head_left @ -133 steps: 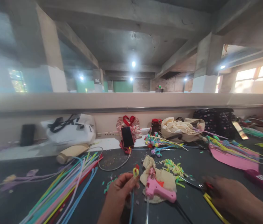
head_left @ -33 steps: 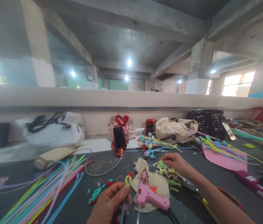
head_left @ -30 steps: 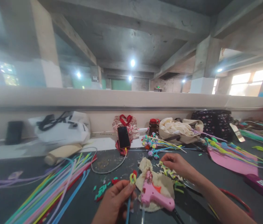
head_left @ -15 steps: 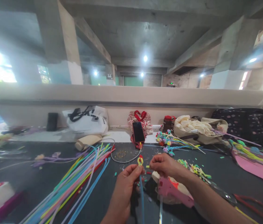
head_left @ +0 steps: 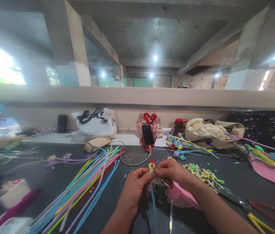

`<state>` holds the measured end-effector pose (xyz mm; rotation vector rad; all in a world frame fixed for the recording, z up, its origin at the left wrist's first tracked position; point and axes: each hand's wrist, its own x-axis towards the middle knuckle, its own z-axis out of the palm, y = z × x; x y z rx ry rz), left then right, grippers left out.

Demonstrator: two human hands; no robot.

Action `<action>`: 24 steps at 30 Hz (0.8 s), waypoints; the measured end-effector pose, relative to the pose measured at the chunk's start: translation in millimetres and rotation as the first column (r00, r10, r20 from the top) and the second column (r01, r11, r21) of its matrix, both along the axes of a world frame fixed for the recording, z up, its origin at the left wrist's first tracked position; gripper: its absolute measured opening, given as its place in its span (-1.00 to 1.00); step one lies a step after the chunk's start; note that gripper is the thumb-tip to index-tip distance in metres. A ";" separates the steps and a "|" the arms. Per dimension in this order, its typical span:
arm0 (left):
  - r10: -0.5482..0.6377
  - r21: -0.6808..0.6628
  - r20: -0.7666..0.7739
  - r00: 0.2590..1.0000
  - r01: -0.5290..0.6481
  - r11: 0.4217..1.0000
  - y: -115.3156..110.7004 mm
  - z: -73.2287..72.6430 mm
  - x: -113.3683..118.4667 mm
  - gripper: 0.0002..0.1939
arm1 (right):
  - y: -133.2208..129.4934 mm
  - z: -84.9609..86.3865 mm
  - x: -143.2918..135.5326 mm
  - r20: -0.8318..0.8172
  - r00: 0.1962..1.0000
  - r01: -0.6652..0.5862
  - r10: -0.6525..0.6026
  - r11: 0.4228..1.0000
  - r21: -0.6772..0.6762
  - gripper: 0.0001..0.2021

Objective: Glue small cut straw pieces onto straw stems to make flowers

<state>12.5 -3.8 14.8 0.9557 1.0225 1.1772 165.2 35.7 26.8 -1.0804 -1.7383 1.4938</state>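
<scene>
Near the middle of the dark table, a small yellow and red piece [head_left: 151,165] tops a blue stem [head_left: 153,204] that hangs down toward the front edge. My left hand [head_left: 137,183] pinches the stem just below that piece. Thumb and fingers of my right hand [head_left: 173,170] are pressed together at the right side of the piece, close to my left fingertips; what they hold is too small to make out. Under my right forearm lies a pink glue gun [head_left: 182,195], partly hidden, with a clear stick [head_left: 171,216] beside it.
Coloured pipe cleaners [head_left: 79,191] fan out at left. Cut bits [head_left: 207,175] and scissors [head_left: 235,197] lie at right. A phone [head_left: 148,135] leans on a patterned bag at the back, near a white bag [head_left: 96,123], small flowers [head_left: 177,144] and a cream bag [head_left: 208,131].
My right hand has moved left to meet my left hand at the yellow and red piece. The whole view has shifted slightly.
</scene>
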 end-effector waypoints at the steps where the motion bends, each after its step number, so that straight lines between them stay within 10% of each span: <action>1: 0.001 -0.016 0.033 0.999 -0.001 1.000 2.0 -1.5 -0.5 -0.74 | -0.2 -0.3 0.4 -0.038 0.999 0.012 -0.013 1.000 -0.025 -0.74; 24: -0.073 0.035 0.171 0.983 0.068 0.997 5.8 -13.2 0.9 -0.76 | -7.1 -4.8 0.6 -0.200 0.979 0.038 -0.051 0.997 -0.066 -0.82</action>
